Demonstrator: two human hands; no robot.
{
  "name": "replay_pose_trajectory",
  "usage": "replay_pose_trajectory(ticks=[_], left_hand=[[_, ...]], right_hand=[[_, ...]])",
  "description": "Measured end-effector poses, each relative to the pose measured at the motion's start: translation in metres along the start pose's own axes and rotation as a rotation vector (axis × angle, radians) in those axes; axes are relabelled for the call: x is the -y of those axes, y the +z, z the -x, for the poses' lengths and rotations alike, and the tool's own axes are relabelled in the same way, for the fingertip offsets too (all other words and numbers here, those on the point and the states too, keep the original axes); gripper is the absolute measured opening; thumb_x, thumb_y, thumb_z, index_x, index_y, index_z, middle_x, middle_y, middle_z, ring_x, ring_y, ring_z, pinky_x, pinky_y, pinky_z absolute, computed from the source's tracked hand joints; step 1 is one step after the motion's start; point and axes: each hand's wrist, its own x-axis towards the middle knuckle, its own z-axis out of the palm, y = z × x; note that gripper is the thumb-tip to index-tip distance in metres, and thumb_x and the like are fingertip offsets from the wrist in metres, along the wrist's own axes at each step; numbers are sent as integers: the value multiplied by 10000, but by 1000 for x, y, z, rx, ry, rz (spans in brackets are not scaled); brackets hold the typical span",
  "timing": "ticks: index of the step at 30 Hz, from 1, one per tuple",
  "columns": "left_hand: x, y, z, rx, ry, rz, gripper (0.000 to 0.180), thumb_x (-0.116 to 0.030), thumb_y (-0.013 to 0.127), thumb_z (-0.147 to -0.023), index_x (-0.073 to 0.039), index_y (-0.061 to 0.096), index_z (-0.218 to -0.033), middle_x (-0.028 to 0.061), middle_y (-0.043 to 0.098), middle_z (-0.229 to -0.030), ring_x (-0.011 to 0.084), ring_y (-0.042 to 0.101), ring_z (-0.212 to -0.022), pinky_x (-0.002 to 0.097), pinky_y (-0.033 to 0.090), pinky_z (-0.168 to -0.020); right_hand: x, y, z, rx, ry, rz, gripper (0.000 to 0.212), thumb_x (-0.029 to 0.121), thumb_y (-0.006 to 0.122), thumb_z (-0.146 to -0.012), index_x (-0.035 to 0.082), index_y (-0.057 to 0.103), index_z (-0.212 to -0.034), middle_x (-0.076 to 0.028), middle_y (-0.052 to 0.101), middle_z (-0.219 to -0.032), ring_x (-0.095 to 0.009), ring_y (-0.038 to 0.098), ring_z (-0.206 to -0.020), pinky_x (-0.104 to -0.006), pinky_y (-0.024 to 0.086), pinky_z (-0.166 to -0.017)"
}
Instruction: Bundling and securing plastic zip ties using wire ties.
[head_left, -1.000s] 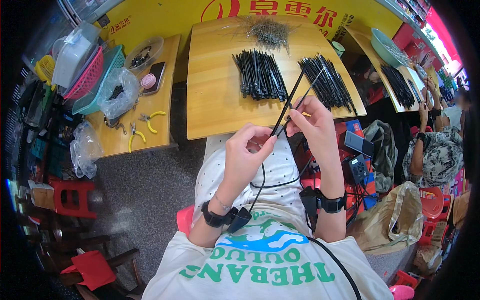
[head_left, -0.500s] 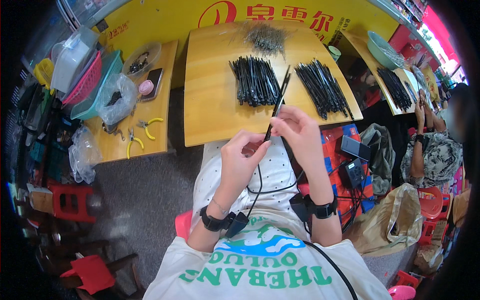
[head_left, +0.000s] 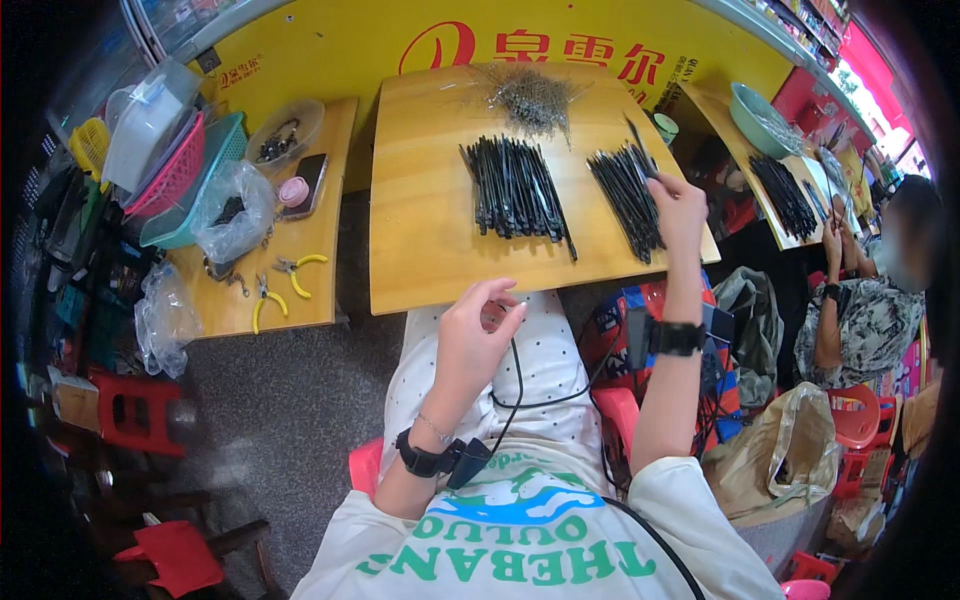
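On the wooden table lie two bundles of thin black sticks: a middle bundle (head_left: 518, 188) and a right bundle (head_left: 625, 200). Over the right bundle, my right hand (head_left: 678, 215) is closed around a thin black stick (head_left: 636, 133), whose far end points away from me. The palm hides the stick's near end. Above my lap, by the table's front edge, my left hand (head_left: 480, 325) holds nothing, its fingers loosely curled and the thumb apart from them. Behind the bundles sits a tangled heap of thin metal wires (head_left: 532, 100).
A left side table (head_left: 300, 240) carries yellow-handled pliers (head_left: 302, 272), a phone (head_left: 305, 180), a plastic bag (head_left: 235, 205) and stacked baskets (head_left: 175, 165). To the right, another person (head_left: 860, 320) works beside a green basin (head_left: 765, 118). A cable hangs near my left hand.
My right hand has left my left one and moved right and away with a black stick to the right bundle. My left hand has let go and dropped slightly nearer.
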Motion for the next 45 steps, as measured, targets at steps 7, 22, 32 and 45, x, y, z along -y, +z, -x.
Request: replay_pose_trajectory(ticks=[7,22,32,45], left_hand=[[30,-5,-42,-100,-26,-38,269,-117,682,-830,1,596,-1056,77,637,-880,139,606,-747,268,505,-659],[68,6,-98,-281,54,-167,267,-193,663,-832,-17,531,-983,89,535,-885,167,510,-696,295,436,-632],[66,9,-96,-290,112,12,157,-111,613,-869,-20,548,-979,17,518,-857,74,439,-645,226,397,-594],[72,-2,-88,-112,-49,471,185,-180,611,-909,1,586,-937,18,577,-828,61,513,-758,215,422,-677]], right_hand=[[-65,0,-40,41,167,404,241,135,725,-703,-18,699,-889,-188,686,-809,-303,682,-786,-351,523,-726],[27,50,22,775,99,166,300,153,791,-629,-24,677,-843,-180,682,-767,-276,685,-750,-335,541,-686],[17,50,46,573,21,512,178,14,645,-693,4,658,-870,-205,647,-823,-351,643,-814,-411,524,-751],[100,82,85,865,-37,-305,220,40,725,-724,-51,638,-905,-103,670,-795,-152,659,-733,-265,531,-674]])
